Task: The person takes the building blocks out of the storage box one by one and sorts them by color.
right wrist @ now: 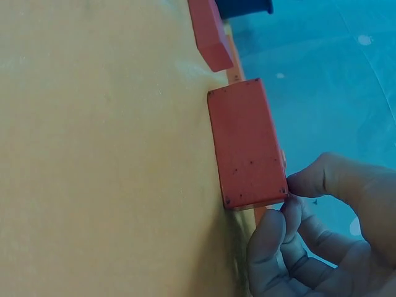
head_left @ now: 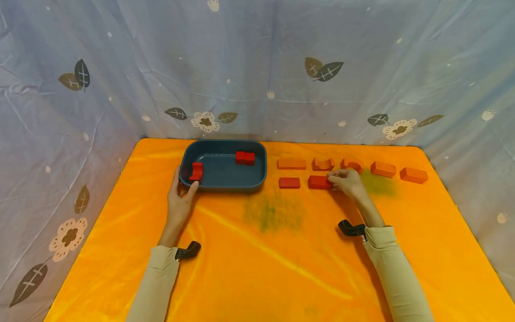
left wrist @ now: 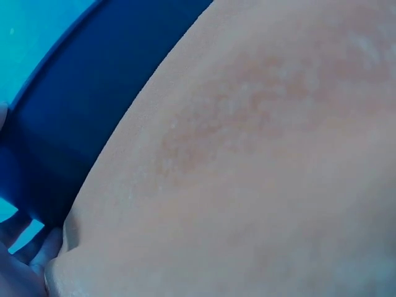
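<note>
At the left, my left hand [head_left: 179, 201] holds the front left corner of a dark blue-grey tub [head_left: 225, 188], its thumb at the front rim and its fingers along the left side. The tub's dark wall [left wrist: 93, 80] fills the upper left of the left wrist view. Inside it are a red block with a curved hollow [head_left: 196, 172] and two small red cubes [head_left: 245, 158]. My right hand [head_left: 347, 182] pinches the right end of a red rectangular block [right wrist: 247, 145] between thumb and fingertips. A smaller red block [head_left: 289, 183] lies to the left of it.
Behind the red blocks runs a row of several orange blocks: a long flat one [head_left: 291, 164], a hollowed one [head_left: 322, 164], one with a rounded cutout [head_left: 351, 163] and rectangular ones [head_left: 413, 175] at the right. A patterned curtain [head_left: 257, 67] surrounds the yellow-orange tabletop [head_left: 257, 268].
</note>
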A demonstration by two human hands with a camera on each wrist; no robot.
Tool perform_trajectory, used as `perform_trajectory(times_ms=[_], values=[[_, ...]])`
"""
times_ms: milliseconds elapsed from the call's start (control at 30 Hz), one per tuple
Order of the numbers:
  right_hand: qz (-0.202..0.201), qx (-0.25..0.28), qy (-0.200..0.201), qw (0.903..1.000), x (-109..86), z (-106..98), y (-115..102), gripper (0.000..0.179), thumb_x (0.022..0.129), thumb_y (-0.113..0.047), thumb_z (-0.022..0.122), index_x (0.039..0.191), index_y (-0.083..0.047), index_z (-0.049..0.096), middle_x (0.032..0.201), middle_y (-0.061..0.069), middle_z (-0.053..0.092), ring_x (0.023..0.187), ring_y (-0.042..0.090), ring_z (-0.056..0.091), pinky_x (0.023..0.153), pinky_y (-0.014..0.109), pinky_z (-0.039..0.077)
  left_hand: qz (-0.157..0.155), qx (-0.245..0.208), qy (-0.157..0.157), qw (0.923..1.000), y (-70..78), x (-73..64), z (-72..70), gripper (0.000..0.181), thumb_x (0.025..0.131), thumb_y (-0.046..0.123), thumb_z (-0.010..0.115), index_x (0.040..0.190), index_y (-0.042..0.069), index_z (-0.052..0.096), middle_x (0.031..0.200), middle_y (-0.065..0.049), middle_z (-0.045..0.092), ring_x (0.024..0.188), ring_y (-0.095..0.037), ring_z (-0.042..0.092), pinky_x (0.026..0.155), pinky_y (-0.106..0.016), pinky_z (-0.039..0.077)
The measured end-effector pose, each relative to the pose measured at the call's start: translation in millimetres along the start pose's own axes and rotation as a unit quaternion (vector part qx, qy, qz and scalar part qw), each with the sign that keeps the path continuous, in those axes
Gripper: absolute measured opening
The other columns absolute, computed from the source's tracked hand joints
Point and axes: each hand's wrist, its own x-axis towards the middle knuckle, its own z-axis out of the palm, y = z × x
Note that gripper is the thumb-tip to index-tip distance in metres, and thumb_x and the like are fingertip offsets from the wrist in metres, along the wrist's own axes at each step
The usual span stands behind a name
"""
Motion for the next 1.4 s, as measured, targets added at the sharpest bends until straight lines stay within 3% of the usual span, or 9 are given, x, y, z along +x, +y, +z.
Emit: perform_trajectory(times_ms=[167, 333, 567, 700, 833, 933, 1100, 1233, 1400], values=[[-0.005, -0.01, 0.003, 0.9999, -1.3, 0, -2, 0.034, 0.097, -0.011, 0.059, 0.12, 0.015, 0.06, 0.086, 0.004, 0.068, 0.068, 0.009, 0.064, 0.066, 0.024, 0.057, -0.004, 0.001, 0.003, 1.0, -0.1, -0.7, -0.4, 0.076, 0.097, 0.013, 0.061, 0.157, 0.009, 0.016, 0.161, -0.011, 0.022, 0.139, -0.031, 0.036, 0.113, -0.047, 0.032], [-0.029, -0.021, 0.035, 0.9987, -2.7, 10, -16, 0.03, 0.095, -0.012, 0.061, 0.116, 0.008, 0.066, 0.078, 0.007, 0.063, 0.063, 0.013, 0.053, 0.057, 0.022, 0.046, -0.003, 0.0, 0.001, 1.0, 0.3, -0.2, -0.9, 0.076, 0.097, 0.013, 0.061, 0.157, 0.009, 0.016, 0.161, -0.011, 0.021, 0.139, -0.032, 0.037, 0.112, -0.047, 0.032], [-0.083, -0.046, -0.008, 0.9955, -1.8, 49, -55, 0.025, 0.094, -0.01, 0.061, 0.114, 0.002, 0.069, 0.087, 0.024, 0.061, 0.055, 0.016, 0.046, 0.053, 0.026, 0.042, -0.001, 0.001, 0.0, 1.0, 0.4, 0.2, -0.8, 0.075, 0.098, 0.012, 0.061, 0.157, 0.009, 0.015, 0.16, -0.014, 0.024, 0.136, -0.036, 0.04, 0.111, -0.047, 0.035], [-0.131, -0.059, -0.03, 0.9892, 0.0, 76, -75, 0.021, 0.091, -0.008, 0.062, 0.109, -0.001, 0.072, 0.085, 0.023, 0.064, 0.056, 0.015, 0.045, 0.053, 0.025, 0.039, -0.001, 0.0, 0.001, 1.0, -0.5, 0.3, 0.1, 0.075, 0.097, 0.012, 0.061, 0.157, 0.009, 0.016, 0.157, -0.017, 0.028, 0.133, -0.038, 0.042, 0.103, -0.029, 0.041], [-0.205, -0.07, -0.054, 0.9747, 3.8, 105, -93, 0.017, 0.09, -0.006, 0.064, 0.103, -0.002, 0.073, 0.083, 0.016, 0.066, 0.066, 0.019, 0.053, 0.06, 0.026, 0.044, -0.004, 0.005, 0.003, 1.0, 0.3, -0.1, -1.1, 0.076, 0.097, 0.013, 0.062, 0.157, 0.01, 0.017, 0.157, -0.017, 0.029, 0.13, -0.037, 0.045, 0.093, -0.017, 0.043], [-0.255, -0.087, -0.086, 0.9593, 8.6, 127, -109, 0.011, 0.092, -0.007, 0.066, 0.1, -0.004, 0.073, 0.078, 0.008, 0.062, 0.068, 0.02, 0.054, 0.061, 0.027, 0.044, -0.005, 0.008, 0.004, 0.9999, 0.8, 0.0, -1.3, 0.076, 0.096, 0.013, 0.063, 0.157, 0.01, 0.017, 0.157, -0.015, 0.029, 0.129, -0.035, 0.046, 0.095, -0.02, 0.043], [-0.291, -0.108, -0.147, 0.9391, 21.0, 163, -141, 0.009, 0.091, -0.008, 0.07, 0.1, -0.006, 0.073, 0.079, 0.003, 0.062, 0.069, 0.017, 0.056, 0.063, 0.024, 0.047, -0.01, 0.002, 0.003, 0.9999, -0.3, 0.6, -1.4, 0.076, 0.097, 0.014, 0.063, 0.157, 0.012, 0.017, 0.158, -0.014, 0.029, 0.131, -0.035, 0.045, 0.101, -0.029, 0.042], [-0.316, -0.147, -0.185, 0.9188, 31.2, 195, -164, 0.015, 0.091, -0.004, 0.068, 0.106, -0.004, 0.073, 0.094, 0.009, 0.07, 0.079, 0.017, 0.064, 0.073, 0.022, 0.053, -0.016, -0.001, 0.004, 0.9999, -1.7, -0.2, -1.5, 0.076, 0.097, 0.014, 0.063, 0.158, 0.012, 0.016, 0.158, -0.015, 0.028, 0.132, -0.035, 0.044, 0.1, -0.025, 0.043], [-0.339, -0.217, -0.239, 0.8836, 45.4, 231, -183, 0.03, 0.091, 0.011, 0.058, 0.115, -0.002, 0.071, 0.118, 0.011, 0.068, 0.106, 0.023, 0.062, 0.094, 0.03, 0.051, -0.013, -0.008, -0.004, 0.9999, -1.2, -0.1, -0.2, 0.078, 0.097, 0.015, 0.063, 0.158, 0.011, 0.015, 0.157, -0.017, 0.028, 0.131, -0.036, 0.045, 0.093, -0.014, 0.045]])
